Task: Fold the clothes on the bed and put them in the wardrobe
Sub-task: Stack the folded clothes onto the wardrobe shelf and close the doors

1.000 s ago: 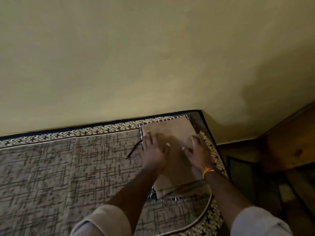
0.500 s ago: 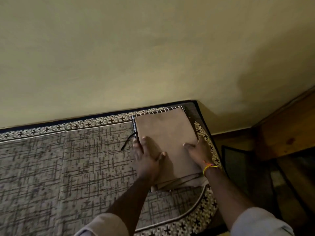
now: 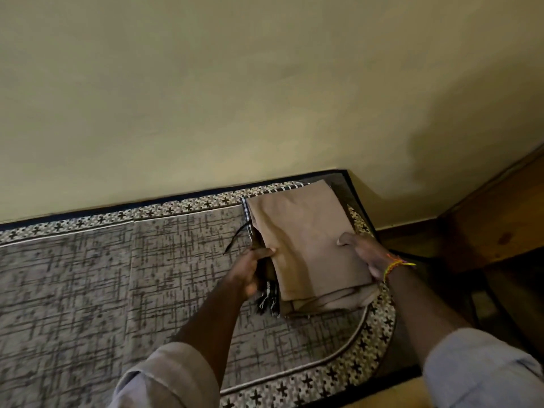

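Observation:
A stack of folded clothes, tan cloth on top and a black-and-white checked piece with a fringe underneath, sits at the far right corner of the bed. My left hand grips the stack's left edge, thumb on top and fingers tucked under. My right hand holds the right edge the same way, a yellow and red thread band on its wrist. The stack's near end is slightly raised off the cover. The wardrobe is not in view.
The bed has a grey cross-hatched cover with a black-and-white patterned border. A plain yellowish wall runs along its far side. Wooden furniture stands to the right, across a narrow dark gap of floor.
Both hands have slid from flat on top of the tan cloth to its left and right edges and closed on the stack. The view has tilted slightly.

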